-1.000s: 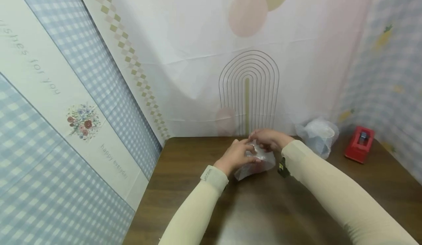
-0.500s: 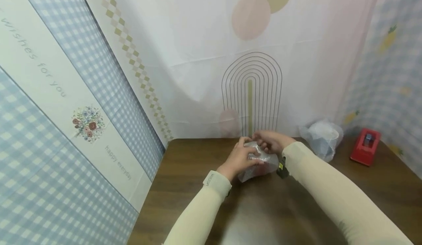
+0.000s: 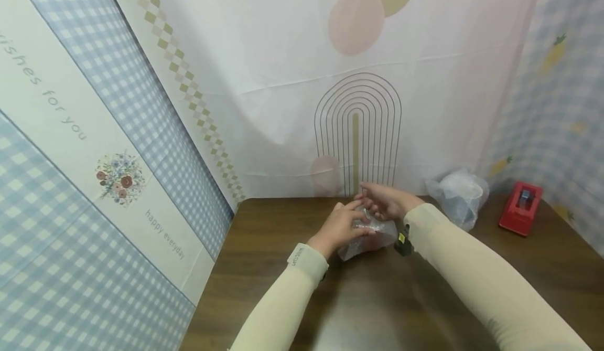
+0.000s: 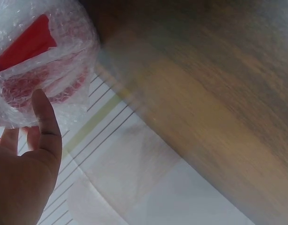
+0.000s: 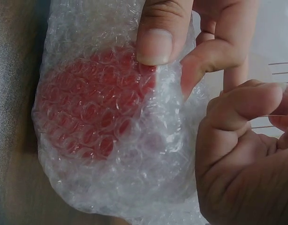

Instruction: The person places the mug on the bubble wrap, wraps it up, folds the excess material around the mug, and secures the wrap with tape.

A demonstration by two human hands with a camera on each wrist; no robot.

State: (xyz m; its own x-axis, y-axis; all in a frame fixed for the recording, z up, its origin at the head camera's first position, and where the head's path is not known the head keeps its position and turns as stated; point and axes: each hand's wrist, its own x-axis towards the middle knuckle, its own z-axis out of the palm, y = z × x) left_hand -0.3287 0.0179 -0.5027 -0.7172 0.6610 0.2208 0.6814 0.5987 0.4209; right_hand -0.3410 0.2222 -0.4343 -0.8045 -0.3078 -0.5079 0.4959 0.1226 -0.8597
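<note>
A bubble-wrapped bundle (image 3: 379,234) with something red inside rests near the back of the wooden table (image 3: 377,304). My left hand (image 3: 337,227) grips it from the left, thumb on the near side and fingers over the top. Through the clear bubble wrap (image 5: 92,103) a rounded red shape shows in the right wrist view. In the left wrist view a flat red piece (image 4: 29,44) shows at one end. Beside the wrap's far edge is my right hand (image 3: 387,202), fingers curled in and thumb close to the index finger; I cannot tell if anything thin is between them.
At the back right stands a second bubble-wrapped thing (image 3: 457,196), whitish and rounded. A red tape dispenser (image 3: 520,209) sits farther right. A printed white cloth (image 3: 278,130) hangs along the table's back edge, with checked cloth at both sides.
My right hand has drawn slightly up off the bundle's top, its index fingertip now raised toward the back cloth. The left hand keeps its grip, and the bundle stays in nearly the same place.
</note>
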